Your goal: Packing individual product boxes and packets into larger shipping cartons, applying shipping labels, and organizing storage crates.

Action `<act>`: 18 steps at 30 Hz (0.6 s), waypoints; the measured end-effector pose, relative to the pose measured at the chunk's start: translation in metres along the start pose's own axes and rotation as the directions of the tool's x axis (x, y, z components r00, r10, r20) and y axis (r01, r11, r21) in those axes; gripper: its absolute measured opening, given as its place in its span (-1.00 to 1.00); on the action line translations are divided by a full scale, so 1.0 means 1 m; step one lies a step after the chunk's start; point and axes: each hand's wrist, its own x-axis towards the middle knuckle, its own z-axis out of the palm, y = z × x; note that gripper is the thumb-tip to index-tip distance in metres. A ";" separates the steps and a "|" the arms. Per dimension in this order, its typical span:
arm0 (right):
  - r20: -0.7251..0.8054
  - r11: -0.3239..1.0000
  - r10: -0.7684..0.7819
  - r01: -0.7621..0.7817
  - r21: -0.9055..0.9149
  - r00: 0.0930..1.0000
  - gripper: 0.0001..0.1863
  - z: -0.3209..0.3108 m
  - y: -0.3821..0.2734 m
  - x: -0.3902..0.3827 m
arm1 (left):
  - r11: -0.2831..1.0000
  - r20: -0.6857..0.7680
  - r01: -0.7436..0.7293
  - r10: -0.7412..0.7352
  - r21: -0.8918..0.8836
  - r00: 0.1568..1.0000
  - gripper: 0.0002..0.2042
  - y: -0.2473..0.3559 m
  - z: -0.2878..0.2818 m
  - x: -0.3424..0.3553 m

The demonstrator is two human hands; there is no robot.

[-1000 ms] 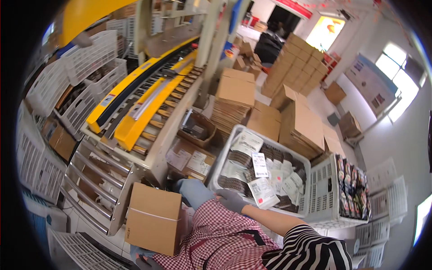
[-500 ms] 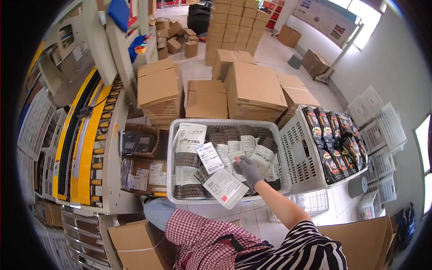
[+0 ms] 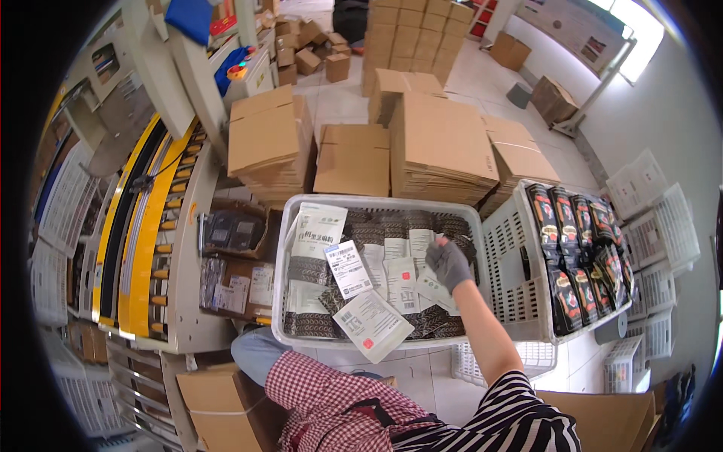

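Observation:
My right hand (image 3: pixel 449 265), in a grey glove with bare fingertips, is over the right part of a white plastic crate (image 3: pixel 376 202). Its fingers look curled together; what they hold, if anything, is hidden. A pouch (image 3: pixel 434 291) lies partly under the hand. To its left, a white-labelled pouch (image 3: pixel 403 285) with a red square lies on the pile. Another pouch (image 3: pixel 373 319) with a red mark rests tilted over the crate's near edge. Beside it are a white label card (image 3: pixel 349 267) and a pouch with large dark print (image 3: pixel 319 230). My left hand is out of view.
At the right, a tilted white crate (image 3: pixel 506 252) holds black pouches (image 3: pixel 561 218). Flat cardboard stacks (image 3: pixel 440 147) stand behind. To the left are a yellow roller machine (image 3: pixel 139 248) and an open carton (image 3: pixel 237 226) of dark packs. My checked apron (image 3: pixel 331 392) is in front.
My right hand has moved right and away from me, off the pouch with the red square, which now lies uncovered. The view has shifted slightly.

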 end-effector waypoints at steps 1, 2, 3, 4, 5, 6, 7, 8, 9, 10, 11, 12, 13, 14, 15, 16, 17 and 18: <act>0.118 0.966 0.086 -0.111 0.234 0.989 -0.87 -0.023 -0.018 0.029 | 0.999 0.000 0.038 -0.038 -0.003 0.999 -0.65 -0.003 -0.009 -0.008; 0.137 0.992 0.045 -0.061 0.115 0.990 -0.86 -0.008 -0.021 0.037 | 0.998 -0.044 0.068 -0.069 -0.008 0.997 -0.64 -0.004 -0.036 -0.018; 0.177 1.000 -0.004 0.003 0.006 0.984 -0.85 0.012 -0.026 0.042 | 0.996 -0.084 0.087 -0.089 -0.027 0.992 -0.63 -0.002 -0.056 -0.029; 0.067 0.998 -0.051 0.053 -0.031 0.996 -0.81 0.007 -0.044 0.051 | 0.996 -0.098 0.090 -0.092 -0.022 0.991 -0.63 0.006 -0.054 -0.036; -0.039 0.992 -0.105 0.102 -0.079 0.994 -0.74 0.007 -0.057 0.060 | 0.997 -0.067 0.070 -0.073 -0.045 0.995 -0.64 0.021 -0.045 -0.044; -0.033 0.992 -0.089 0.086 -0.088 0.996 -0.74 0.026 -0.057 0.064 | 0.996 -0.043 0.052 -0.055 -0.070 0.998 -0.65 0.028 -0.045 -0.052; -0.117 0.992 -0.114 0.108 -0.060 0.987 -0.59 0.043 -0.060 0.065 | 0.996 -0.053 0.062 -0.066 -0.071 0.996 -0.65 0.027 -0.055 -0.056; -0.203 0.988 -0.152 0.148 -0.034 0.967 -0.41 0.058 -0.068 0.065 | 0.993 -0.116 0.118 -0.118 -0.008 0.986 -0.66 0.026 -0.067 -0.053; -0.203 0.986 -0.167 0.161 -0.045 0.965 -0.41 0.063 -0.076 0.073 | 0.983 -0.174 0.178 -0.166 0.054 0.971 -0.66 0.022 -0.077 -0.048; -0.214 0.983 -0.180 0.180 -0.018 0.960 -0.37 0.065 -0.085 0.081 | 0.983 -0.125 0.177 -0.181 -0.038 0.976 -0.65 0.014 -0.091 -0.040; -0.216 0.983 -0.177 0.183 0.008 0.960 -0.33 0.071 -0.086 0.092 | 0.974 -0.093 0.182 -0.195 -0.133 0.976 -0.63 -0.002 -0.116 -0.030; -0.197 0.983 -0.175 0.181 0.013 0.965 -0.26 0.075 -0.091 0.100 | 0.972 -0.093 0.193 -0.207 -0.136 0.974 -0.63 -0.019 -0.132 -0.014; -0.195 0.983 -0.178 0.182 0.002 0.965 -0.26 0.079 -0.099 0.106 | 0.996 0.043 0.035 -0.032 -0.085 0.999 -0.62 -0.038 -0.151 -0.008; -0.216 0.979 -0.189 0.200 0.026 0.958 -0.27 0.083 -0.101 0.109 | 0.989 0.178 -0.140 0.147 -0.051 0.973 -0.61 -0.052 -0.171 0.006; -0.238 0.975 -0.198 0.216 0.051 0.951 -0.27 0.087 -0.101 0.114 | 0.949 0.313 -0.314 0.310 -0.040 0.898 -0.59 -0.064 -0.191 0.017; -0.236 0.978 -0.185 0.203 0.052 0.954 -0.27 0.087 -0.102 0.122 | 0.877 0.439 -0.477 0.449 -0.051 0.778 -0.57 -0.075 -0.211 0.026; -0.229 0.977 -0.182 0.203 0.070 0.956 -0.29 0.085 -0.102 0.129 | 0.780 0.551 -0.618 0.560 -0.098 0.619 -0.56 -0.094 -0.212 0.040; -0.234 0.975 -0.180 0.204 0.084 0.956 -0.31 0.083 -0.109 0.133 | 0.783 0.550 -0.614 0.556 -0.096 0.623 -0.56 -0.092 -0.212 0.035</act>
